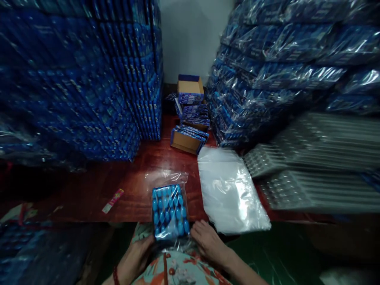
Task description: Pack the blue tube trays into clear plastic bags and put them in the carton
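A flat pack of blue oval pieces in rows [170, 211] lies inside a clear plastic bag [175, 176] at the table's front edge, close against my body. At its lower left corner, my left hand [139, 253] grips the pack's side, its fingertips partly hidden. My right hand [209, 242] is on the opposite side, fingers bent and together against the bag's lower right edge. The bag's far end spreads loosely on the table, and crumpled film gathers between my hands. Just right of the pack is a stack of flat clear bags [230, 190].
Tall stacks of blue packs [127, 79] rise at left, with film-wrapped blue packs [267, 59] at right. Open cardboard display boxes [187, 142] stand at the back. Clear moulded plastic trays [314, 190] pile at right. A pink-and-white strip [113, 201] lies on the reddish table [130, 178].
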`<action>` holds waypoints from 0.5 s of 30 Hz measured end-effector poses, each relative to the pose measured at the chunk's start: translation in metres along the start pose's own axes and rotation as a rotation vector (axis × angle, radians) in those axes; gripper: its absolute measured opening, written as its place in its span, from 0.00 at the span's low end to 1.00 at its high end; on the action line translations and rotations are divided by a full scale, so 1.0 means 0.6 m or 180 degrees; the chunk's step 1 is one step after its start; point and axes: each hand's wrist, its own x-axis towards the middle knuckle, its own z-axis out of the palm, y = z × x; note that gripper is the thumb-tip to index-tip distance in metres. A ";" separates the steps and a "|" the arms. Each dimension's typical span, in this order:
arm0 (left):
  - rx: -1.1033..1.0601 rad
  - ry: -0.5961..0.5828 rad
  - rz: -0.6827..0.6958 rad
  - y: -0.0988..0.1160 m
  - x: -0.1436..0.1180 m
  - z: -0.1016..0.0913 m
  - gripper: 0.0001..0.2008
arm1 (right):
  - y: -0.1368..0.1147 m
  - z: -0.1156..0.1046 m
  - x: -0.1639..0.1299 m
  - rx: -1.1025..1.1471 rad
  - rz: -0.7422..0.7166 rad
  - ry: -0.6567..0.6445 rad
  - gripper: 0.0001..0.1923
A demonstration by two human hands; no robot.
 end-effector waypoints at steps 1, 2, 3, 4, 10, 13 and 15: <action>-0.0093 -0.0062 0.0075 0.020 0.014 -0.018 0.14 | 0.005 -0.013 0.017 0.0067 -0.0045 0.0174 0.10; -0.0164 -0.0067 0.0144 0.041 0.030 -0.040 0.15 | 0.010 -0.030 0.036 0.0173 -0.0072 0.0380 0.11; -0.0212 -0.0034 0.0221 0.062 0.046 -0.065 0.15 | 0.015 -0.049 0.057 0.0327 -0.0094 0.0608 0.12; -0.0221 0.0015 0.0267 0.082 0.064 -0.092 0.15 | 0.020 -0.071 0.079 0.0508 -0.0073 0.0869 0.13; 0.0542 0.1178 0.0738 0.176 0.160 -0.258 0.12 | 0.042 -0.202 0.203 0.0764 0.0168 0.2326 0.12; 0.0715 0.1497 0.0789 0.188 0.208 -0.296 0.13 | 0.052 -0.224 0.258 0.1214 0.0330 0.2670 0.10; 0.0389 0.1785 0.0786 0.183 0.238 -0.298 0.12 | 0.059 -0.224 0.294 0.2097 0.0665 0.2752 0.11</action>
